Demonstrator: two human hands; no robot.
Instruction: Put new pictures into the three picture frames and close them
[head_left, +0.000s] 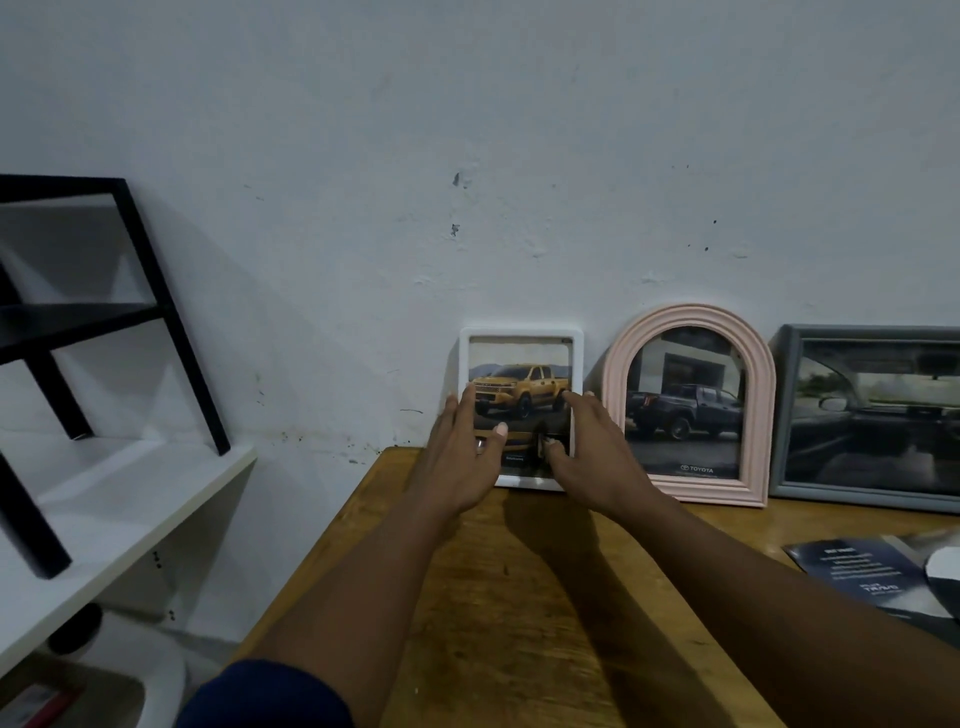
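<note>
Both arms reach forward. The left hand (460, 462) and right hand (597, 457), fingers straight and relaxed, touch the white frame (519, 332) between them, which holds a yellow-truck picture (519, 389). A pink arched frame (691, 316) stands just right of the right hand, with a dark truck inside.

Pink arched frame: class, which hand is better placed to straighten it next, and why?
Probably the right hand: it is at the white frame's right edge, beside the pink arched frame; the left hand is at the far edge.

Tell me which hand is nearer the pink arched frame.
Right. The right hand is at the right edge of the white frame, just beside the pink arched frame; the left hand is at the white frame's left edge, farther off.
</note>
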